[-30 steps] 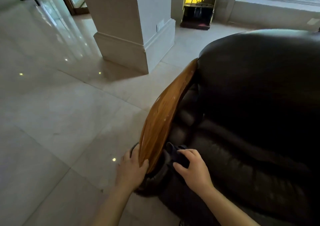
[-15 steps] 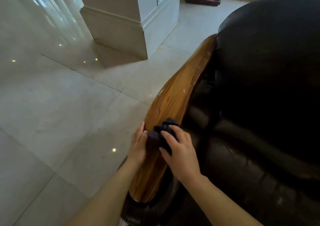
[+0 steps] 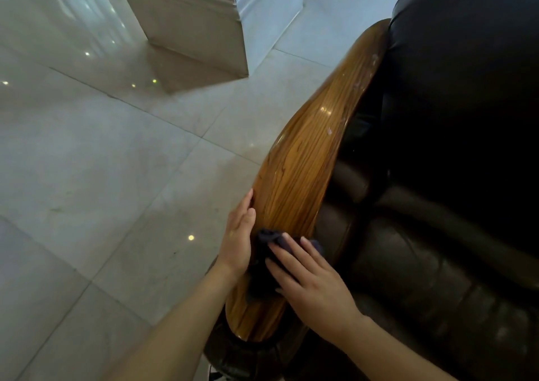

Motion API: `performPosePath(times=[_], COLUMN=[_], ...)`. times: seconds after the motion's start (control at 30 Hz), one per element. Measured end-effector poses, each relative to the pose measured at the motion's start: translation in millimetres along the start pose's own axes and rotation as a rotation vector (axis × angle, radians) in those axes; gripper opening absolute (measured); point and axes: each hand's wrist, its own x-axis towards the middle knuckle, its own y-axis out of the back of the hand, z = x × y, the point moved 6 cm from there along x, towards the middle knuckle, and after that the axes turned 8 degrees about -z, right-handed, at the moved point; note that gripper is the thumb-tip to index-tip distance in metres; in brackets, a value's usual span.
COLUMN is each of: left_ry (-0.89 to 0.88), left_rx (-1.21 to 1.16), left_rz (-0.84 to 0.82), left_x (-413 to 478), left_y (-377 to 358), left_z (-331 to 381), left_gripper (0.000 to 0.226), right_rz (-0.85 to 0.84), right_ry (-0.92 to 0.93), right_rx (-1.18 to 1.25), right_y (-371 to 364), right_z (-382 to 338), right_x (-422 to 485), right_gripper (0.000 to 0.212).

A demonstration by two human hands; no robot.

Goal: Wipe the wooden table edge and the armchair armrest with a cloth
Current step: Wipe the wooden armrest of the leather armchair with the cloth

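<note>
A glossy wooden armrest (image 3: 303,158) runs along the left side of a dark leather armchair (image 3: 455,153). A dark cloth (image 3: 264,264) lies on the armrest's near part. My right hand (image 3: 309,281) presses flat on the cloth, fingers spread over it. My left hand (image 3: 237,234) rests against the armrest's outer left edge beside the cloth, fingers straight and holding nothing. Pale smudges show further up the armrest. No wooden table is in view.
Polished pale floor tiles (image 3: 102,176) fill the left side and reflect ceiling lights. A white square pillar base (image 3: 204,21) stands at the top centre. The armchair's seat and back take up the right side.
The view has moved closer over the armrest. My right hand brought the cloth from the inner side onto the wood and now lies flatter on it. My left hand stays on the outer edge.
</note>
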Motion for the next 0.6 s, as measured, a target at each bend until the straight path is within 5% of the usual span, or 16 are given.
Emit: performPosePath(times=[0.13, 0.27, 0.47, 0.6], left_ry=[-0.036, -0.116, -0.452, -0.475], left_rx=[0.023, 0.449, 0.987, 1.134], left_rz=[-0.024, 0.011, -0.013, 0.03], left_x=[-3.7, -12.7, -10.7, -10.5], left_y=[0.5, -8.1, -22.8, -29.8], left_z=[-3.7, -3.9, 16.2, 12.4], left_gripper=[0.054, 0.065, 0.075, 0.078], right_rz=[0.079, 0.177, 0.124, 0.216], right_ry=[-0.118, -0.436, -0.191, -0.408], right_rx=[0.024, 0.108, 0.045, 0.145], right_y=[19.1, 47.2, 29.7, 57.3], right_z=[31.9, 72.7, 65.2, 110.6], right_x=[17.6, 63.2, 30.6, 62.9], right_gripper=[0.053, 0.059, 0.055, 0.056])
